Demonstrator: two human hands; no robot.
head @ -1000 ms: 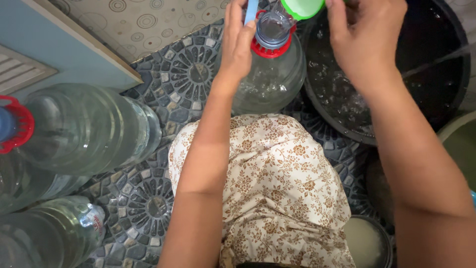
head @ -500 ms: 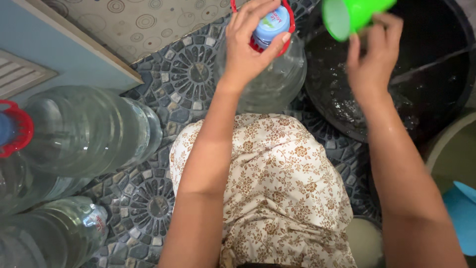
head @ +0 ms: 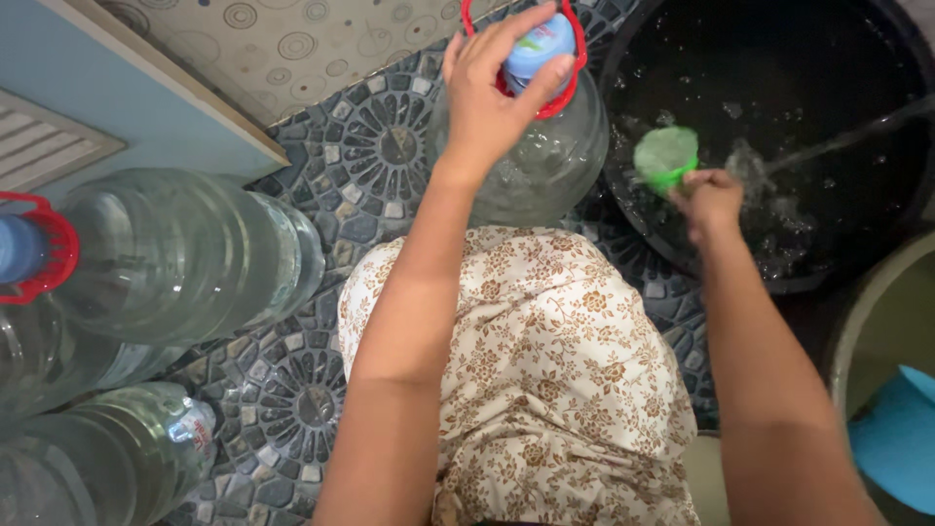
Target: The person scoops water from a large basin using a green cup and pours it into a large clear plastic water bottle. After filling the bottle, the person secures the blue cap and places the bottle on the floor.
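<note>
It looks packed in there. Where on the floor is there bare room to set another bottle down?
The widest bare tile lies between the blue cabinet, the lying bottles and the upright bottle under the left hand. A smaller patch sits beside the knee. It is crowded on the right: the black tub, where the right hand dips a green cup.

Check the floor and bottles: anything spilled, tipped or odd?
Nothing stands out. The left hand grips the blue cap of the upright bottle; the right hand dips the green cup in the black basin. No puddle shows on the patterned floor.
</note>
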